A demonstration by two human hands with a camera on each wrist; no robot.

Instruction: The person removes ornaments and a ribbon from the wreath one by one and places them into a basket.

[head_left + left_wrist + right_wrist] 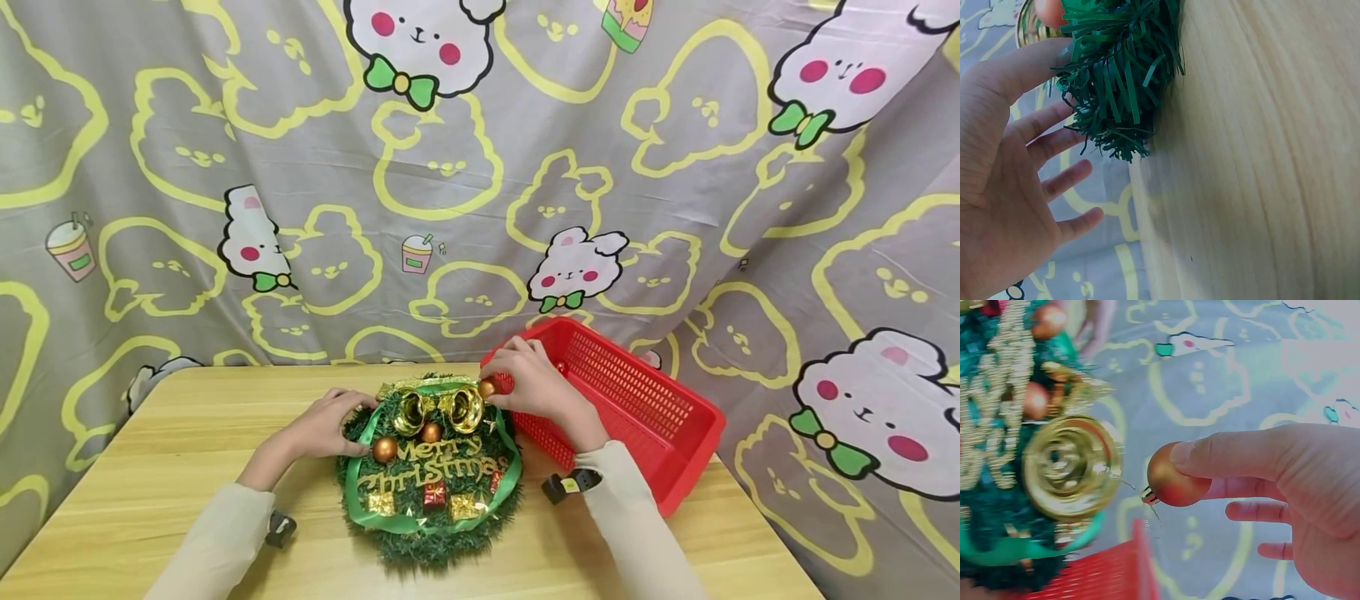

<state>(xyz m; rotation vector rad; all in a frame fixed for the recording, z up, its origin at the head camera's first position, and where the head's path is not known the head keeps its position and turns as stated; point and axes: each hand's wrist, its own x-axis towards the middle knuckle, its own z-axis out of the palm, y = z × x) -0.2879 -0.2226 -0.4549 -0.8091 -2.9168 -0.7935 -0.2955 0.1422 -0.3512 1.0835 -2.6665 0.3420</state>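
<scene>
The orange bauble point(1171, 482) was pinched in the right hand point(531, 377), just beside a gold bell point(467, 410) on the wreath point(420, 546). I took it for being fitted there; next it seemed to need its capped end steered into the greenery. The left hand point(330, 423), fingers spread, touched the wreath's edge above the surface point(187, 467), opposite the red basket point(637, 387).

A tabletop corner, seemingly indoors; whether home or studio cannot be told. Hanging grey cloth point(465, 237), softly folded and printed with white cartoon bunnies and yellow outlines, fills the upper frame and both sides. A pale wood-grain table point(187, 433) spans the bottom.
</scene>
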